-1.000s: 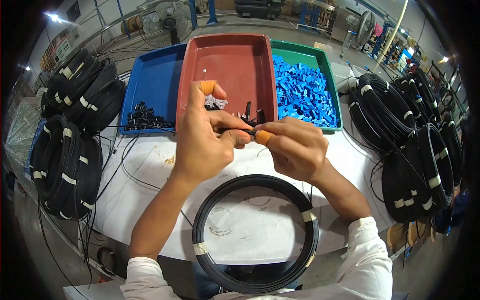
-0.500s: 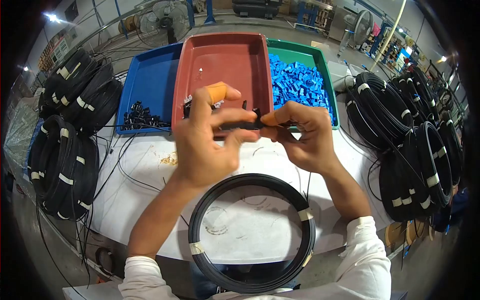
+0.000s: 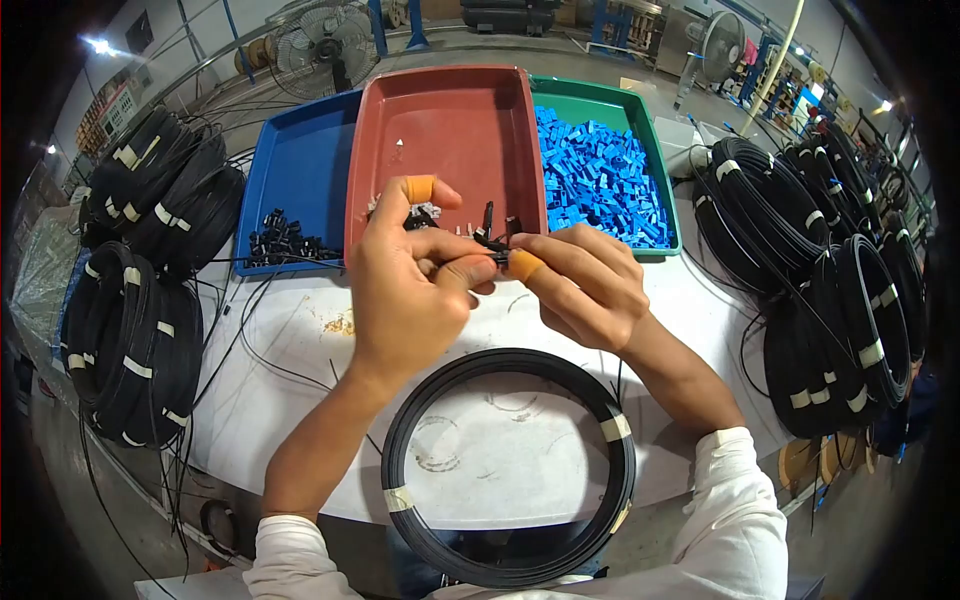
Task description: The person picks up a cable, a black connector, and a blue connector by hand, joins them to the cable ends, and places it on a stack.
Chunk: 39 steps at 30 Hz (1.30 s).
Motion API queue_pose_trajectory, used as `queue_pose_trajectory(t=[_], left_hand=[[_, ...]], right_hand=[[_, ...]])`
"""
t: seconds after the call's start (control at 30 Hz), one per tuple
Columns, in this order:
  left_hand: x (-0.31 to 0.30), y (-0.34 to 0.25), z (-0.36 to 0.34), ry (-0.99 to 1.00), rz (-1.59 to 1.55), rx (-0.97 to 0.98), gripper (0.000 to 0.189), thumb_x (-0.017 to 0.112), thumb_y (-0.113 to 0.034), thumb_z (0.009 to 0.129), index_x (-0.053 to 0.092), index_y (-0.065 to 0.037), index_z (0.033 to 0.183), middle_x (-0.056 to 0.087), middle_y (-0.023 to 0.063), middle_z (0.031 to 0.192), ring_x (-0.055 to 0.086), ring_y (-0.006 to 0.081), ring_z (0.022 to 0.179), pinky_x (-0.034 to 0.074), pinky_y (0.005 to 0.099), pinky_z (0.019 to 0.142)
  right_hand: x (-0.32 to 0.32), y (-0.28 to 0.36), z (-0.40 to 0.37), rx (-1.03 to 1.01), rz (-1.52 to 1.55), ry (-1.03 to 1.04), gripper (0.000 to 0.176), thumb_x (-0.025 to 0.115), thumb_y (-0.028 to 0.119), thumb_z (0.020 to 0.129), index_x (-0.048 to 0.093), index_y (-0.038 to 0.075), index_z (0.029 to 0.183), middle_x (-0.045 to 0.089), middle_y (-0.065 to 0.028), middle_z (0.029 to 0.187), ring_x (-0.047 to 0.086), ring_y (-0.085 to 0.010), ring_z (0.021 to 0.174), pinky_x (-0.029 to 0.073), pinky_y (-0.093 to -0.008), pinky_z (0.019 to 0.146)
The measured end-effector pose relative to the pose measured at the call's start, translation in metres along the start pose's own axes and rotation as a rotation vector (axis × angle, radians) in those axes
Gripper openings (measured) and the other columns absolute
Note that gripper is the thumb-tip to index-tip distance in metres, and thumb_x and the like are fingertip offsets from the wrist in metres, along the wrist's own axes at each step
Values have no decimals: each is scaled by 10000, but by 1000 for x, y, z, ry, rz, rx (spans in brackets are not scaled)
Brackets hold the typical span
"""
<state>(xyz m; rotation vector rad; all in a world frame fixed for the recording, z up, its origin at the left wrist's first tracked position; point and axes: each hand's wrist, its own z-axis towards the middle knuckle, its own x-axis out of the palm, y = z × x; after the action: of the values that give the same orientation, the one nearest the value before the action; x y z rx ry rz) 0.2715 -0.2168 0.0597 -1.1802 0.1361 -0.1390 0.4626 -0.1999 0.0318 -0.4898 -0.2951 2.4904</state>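
My left hand and my right hand meet above the front edge of the red tray. Between their fingertips is a small black connector piece, mostly covered by the fingers. Both hands are closed in a pinch on it; the left index finger is raised away. Orange tape wraps that index finger and one right fingertip. Below the hands, a coil of black cable bound with pale tape lies at the table's front edge. The red tray holds small black and whitish parts just behind the hands.
A blue tray with small black parts stands to the left. On the right, a green tray holds many blue pieces. Stacked black cable coils flank the white table, with loose cable ends trailing on the left.
The right hand has turned over, its fingers now pointing left and its back more upward. The left thumb and fingers have closed onto the small black connector piece.
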Motion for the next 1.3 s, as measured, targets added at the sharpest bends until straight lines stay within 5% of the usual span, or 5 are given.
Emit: queue_pose_trajectory(t=[0.23,0.6,0.7,1.03,1.3], left_hand=[[14,26,-8,-221,494,713,348,684,149,716,508,11,984,713,99,789,750,208,721,570,262,647],[9,27,-4,-115,52,81,401,652,163,761,447,-2,1064,718,174,768,724,181,644,572,269,560],[9,27,-12,-219,538,584,397,718,131,753,458,-4,1021,711,130,759,744,202,705,586,276,615],[-2,7,4,-9,3,-120,453,640,197,790,423,11,1141,716,180,804,719,181,690,600,248,611],[6,36,-9,-202,662,914,249,643,176,755,516,42,922,742,90,779,722,195,633,563,240,593]], right_hand=[[-18,16,17,1036,592,271,184,749,-97,759,690,-42,924,735,-132,807,721,-158,745,567,-271,666],[-2,17,0,122,17,128,251,703,-74,670,685,-39,918,702,-143,844,669,-213,675,515,-317,568],[-11,27,13,1120,642,210,171,673,-152,780,695,-55,920,727,-164,833,741,-204,824,589,-284,726],[6,9,-2,76,16,35,321,713,-30,591,667,-32,908,680,-136,839,631,-255,640,491,-334,533],[-8,30,11,1061,563,160,130,717,-102,809,691,-38,919,712,-90,799,632,-92,651,502,-234,565]])
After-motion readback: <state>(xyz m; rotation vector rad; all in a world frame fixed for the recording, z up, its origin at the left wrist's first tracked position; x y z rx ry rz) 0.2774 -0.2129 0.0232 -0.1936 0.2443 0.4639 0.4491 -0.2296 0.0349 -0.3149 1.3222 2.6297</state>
